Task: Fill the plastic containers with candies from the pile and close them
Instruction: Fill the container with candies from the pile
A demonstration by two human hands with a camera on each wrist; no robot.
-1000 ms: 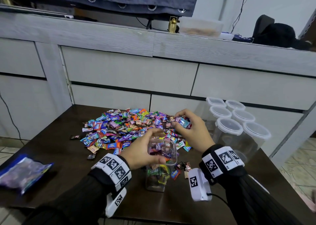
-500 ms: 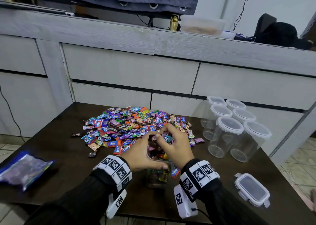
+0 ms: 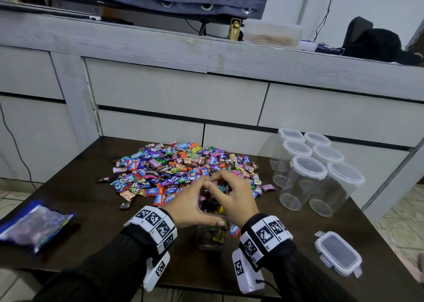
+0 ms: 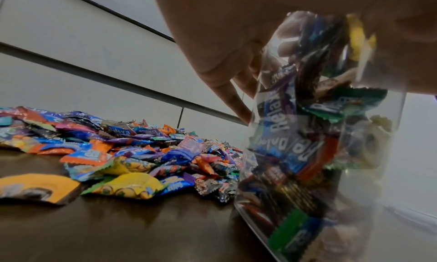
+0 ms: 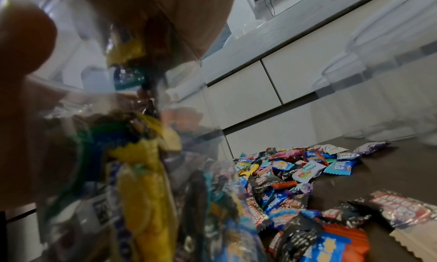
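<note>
Left hand curled; right hand fingertips bunched downward.

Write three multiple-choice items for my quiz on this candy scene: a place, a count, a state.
1. The loose clear rectangular lid lies: A on the candy pile; B on the cabinet; C on the dark table.
2. Lidded empty clear plastic containers at right: A three; B six; C nine.
3. The clear plastic container the left hand grips is: A open, holding wrapped candies; B lidded, empty; C tipped over.
1 C, it lies on bare tabletop; 2 B, six lids show; 3 A, wrappers show through its lidless wall.
</note>
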